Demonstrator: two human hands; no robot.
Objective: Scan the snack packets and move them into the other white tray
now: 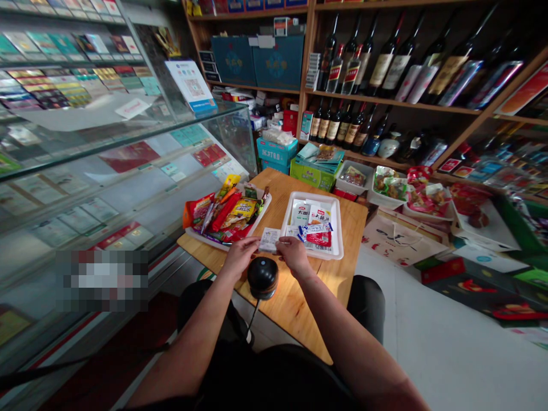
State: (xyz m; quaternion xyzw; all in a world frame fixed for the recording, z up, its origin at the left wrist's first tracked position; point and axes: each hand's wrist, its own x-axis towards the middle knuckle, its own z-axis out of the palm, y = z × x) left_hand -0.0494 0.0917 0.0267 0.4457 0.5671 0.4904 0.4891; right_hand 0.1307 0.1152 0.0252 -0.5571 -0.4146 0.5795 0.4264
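Observation:
Both hands hold one small white snack packet (269, 239) above a small wooden table (299, 302). My left hand (241, 253) pinches its left edge and my right hand (293, 252) pinches its right edge. A black round scanner (262, 278) with a cable stands on the table just below the packet. Left of my hands a white tray (201, 236) is heaped with several colourful snack packets (226, 212). To the right, another white tray (335, 252) holds a few white and red packets (314, 225).
A glass display counter (107, 171) with cigarette cartons runs along the left. Wooden shelves with wine bottles (385, 63) fill the back wall. Boxes, trays of snacks (391, 188) and paper bags (398, 240) lie on the floor to the right of the table.

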